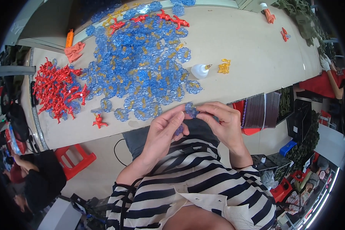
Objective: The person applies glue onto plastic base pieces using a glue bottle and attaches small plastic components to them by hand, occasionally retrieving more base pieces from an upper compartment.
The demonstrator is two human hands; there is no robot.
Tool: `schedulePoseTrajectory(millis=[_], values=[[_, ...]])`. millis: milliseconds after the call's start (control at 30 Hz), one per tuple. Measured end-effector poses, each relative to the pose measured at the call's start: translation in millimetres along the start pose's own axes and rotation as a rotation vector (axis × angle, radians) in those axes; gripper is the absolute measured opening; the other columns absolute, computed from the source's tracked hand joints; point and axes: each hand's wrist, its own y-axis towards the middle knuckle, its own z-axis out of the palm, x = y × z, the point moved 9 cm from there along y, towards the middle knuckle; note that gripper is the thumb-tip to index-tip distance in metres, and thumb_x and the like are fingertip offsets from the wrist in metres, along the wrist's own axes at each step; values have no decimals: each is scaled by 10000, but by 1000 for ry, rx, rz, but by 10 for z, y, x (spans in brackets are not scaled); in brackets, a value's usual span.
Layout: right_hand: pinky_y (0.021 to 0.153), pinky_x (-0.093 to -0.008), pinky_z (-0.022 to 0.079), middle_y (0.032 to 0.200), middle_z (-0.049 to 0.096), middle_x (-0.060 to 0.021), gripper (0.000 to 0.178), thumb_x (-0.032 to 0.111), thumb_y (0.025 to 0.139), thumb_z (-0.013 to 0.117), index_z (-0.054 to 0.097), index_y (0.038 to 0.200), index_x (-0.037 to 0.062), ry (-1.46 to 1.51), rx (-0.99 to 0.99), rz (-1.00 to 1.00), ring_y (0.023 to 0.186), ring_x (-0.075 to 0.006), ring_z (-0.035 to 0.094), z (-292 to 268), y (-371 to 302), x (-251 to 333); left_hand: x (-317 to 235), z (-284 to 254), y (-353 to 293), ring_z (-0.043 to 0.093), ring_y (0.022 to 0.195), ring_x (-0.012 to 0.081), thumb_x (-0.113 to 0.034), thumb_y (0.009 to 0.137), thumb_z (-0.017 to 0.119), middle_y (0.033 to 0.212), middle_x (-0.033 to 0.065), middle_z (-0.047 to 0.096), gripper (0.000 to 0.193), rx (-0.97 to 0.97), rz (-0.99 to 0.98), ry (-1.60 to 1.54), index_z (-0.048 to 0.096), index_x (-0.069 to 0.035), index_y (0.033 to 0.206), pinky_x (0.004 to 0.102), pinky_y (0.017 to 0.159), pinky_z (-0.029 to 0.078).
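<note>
Just over the table's front edge, my left hand (163, 132) and my right hand (222, 120) pinch a small translucent blue plastic piece (190, 110) between them. A second, purple-blue piece (179, 130) is tucked in the fingers of my left hand. Beyond my hands spreads a big heap of clear blue flower-shaped pieces (132, 61), many with yellow bits in them. A white nozzle bottle (199, 71) lies tilted right of the heap, beside a translucent yellow figure (224, 66). One red figure (99, 121) rests apart near the front edge.
Red figures (55, 90) are piled at the table's left end. An orange cloth (74, 51) and an orange tube (69, 38) lie behind them. A red stool (76, 161) stands below left. To my right is a crate of dark, thin stacked pieces (260, 111). Other people sit nearby.
</note>
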Motion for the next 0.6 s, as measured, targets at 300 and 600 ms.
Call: schedulePoseTrajectory(millis=[300, 600], values=[[602, -268, 504, 851, 647, -126, 183, -23, 729, 671, 648, 911, -15, -57, -131, -29, 717, -205, 646, -43, 54, -4, -86, 57, -121, 566, 946, 173, -238, 972, 408, 1180, 143, 535, 452, 46, -47, -76, 330, 8, 1343, 255, 731, 428], [626, -267, 466, 948, 614, -104, 377, 66, 696, 735, 612, 1048, 10, -179, -290, 12, 800, -176, 584, -244, 477, -86, -111, 43, -216, 551, 1039, 210, -99, 950, 422, 1231, 171, 499, 387, 64, -17, -59, 361, 1, 1319, 313, 902, 435]])
